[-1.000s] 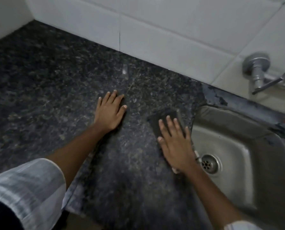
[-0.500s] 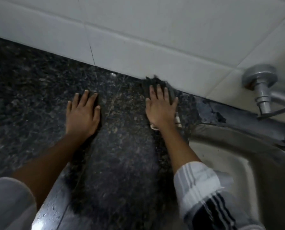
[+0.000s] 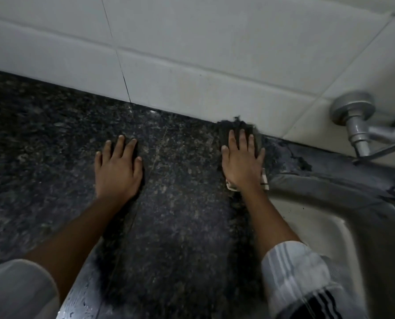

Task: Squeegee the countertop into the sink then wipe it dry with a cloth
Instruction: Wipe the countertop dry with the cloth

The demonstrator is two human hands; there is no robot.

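Cloth (image 3: 238,128) lies under the right hand's (image 3: 242,164) flat, spread fingers (image 3: 232,139) against the wall; left hand (image 3: 117,169) flat.

We see through a single head-worn camera, looking steeply down and forward over the countertop (image 3: 180,203) toward the tiled wall (image 3: 215,54) at the top of the frame. The wide-angle view is close: both forearms enter from the bottom edge, the sink (image 3: 330,194) lies at right, and the tap (image 3: 357,125) sits at the right margin.
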